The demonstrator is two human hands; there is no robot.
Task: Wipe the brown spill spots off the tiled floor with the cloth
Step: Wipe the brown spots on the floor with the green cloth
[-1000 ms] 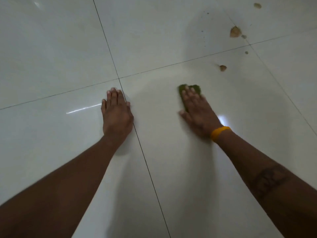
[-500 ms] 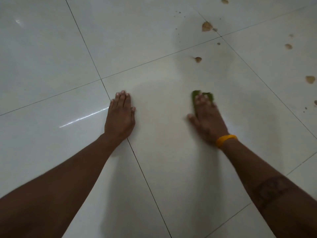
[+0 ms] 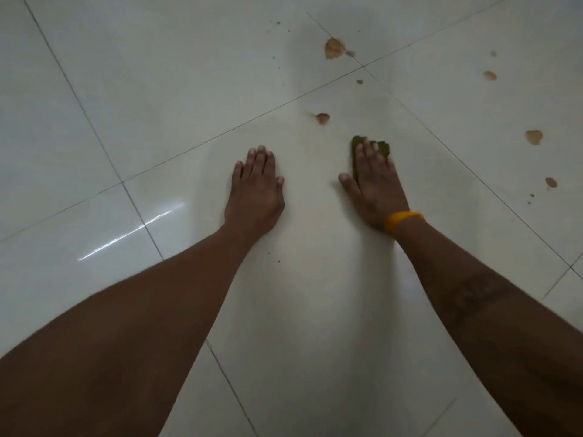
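On the pale tiled floor [image 3: 164, 99] the person leans forward on both bare arms. Beneath the right hand [image 3: 375, 187] lies the green cloth [image 3: 356, 146], almost wholly covered: only its far edge shows beyond the fingertips, plus a strip along the thumb side. That hand's grip is flat, fingers close together and pressed down on the cloth, thumb spread out to the side; a yellow wristband [image 3: 400, 220] circles the wrist. Left of the cloth, well apart from it, the left hand [image 3: 256, 192] rests palm down on bare tile, fingers together, holding nothing. Just beyond the cloth sits the nearest brown spill spot [image 3: 322, 118], not touching it. Farther beyond the cloth is a larger brown spot [image 3: 333, 48], and more brown spots [image 3: 533, 136] are scattered to the right of the cloth.
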